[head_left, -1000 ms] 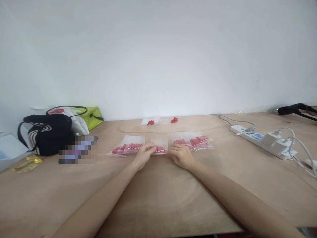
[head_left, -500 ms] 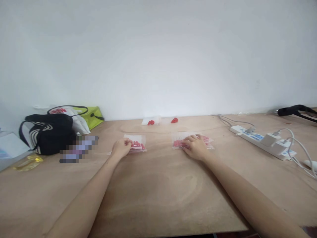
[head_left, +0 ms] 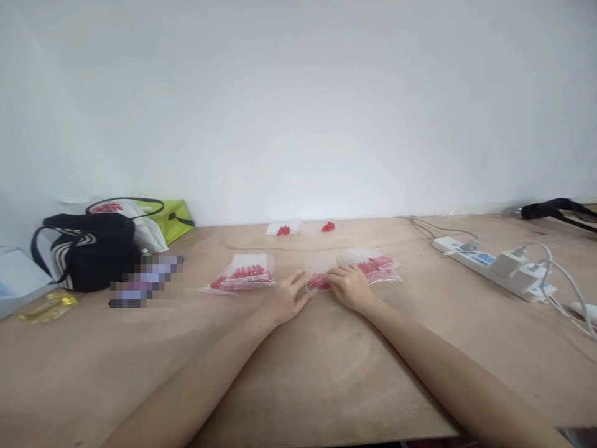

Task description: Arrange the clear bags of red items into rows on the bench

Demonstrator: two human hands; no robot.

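Observation:
My left hand (head_left: 290, 297) is at the middle of the table with its fingers apart, its tips at the left edge of a clear zip bag (head_left: 317, 281) of small red pieces. My right hand (head_left: 351, 287) has its fingers curled onto the right side of that same bag and partly hides it. Just right of it, more zip bags with red pieces (head_left: 380, 264) lie overlapped in a fan. On the left rests another stack of zip bags (head_left: 247, 274), red pieces showing through the plastic, with no hand on it.
Two small piles of red pieces (head_left: 283, 231) (head_left: 328, 226) lie by the wall, the left one beside white plastic. At left are a black bag (head_left: 100, 252), a green bag (head_left: 175, 221) and a yellow wrapper (head_left: 49, 307). A power strip (head_left: 489, 267) with cables lies at right.
My left hand has left the left stack and moved right to the middle. My right hand has shifted left, with one bag now apart from the right-hand fan.

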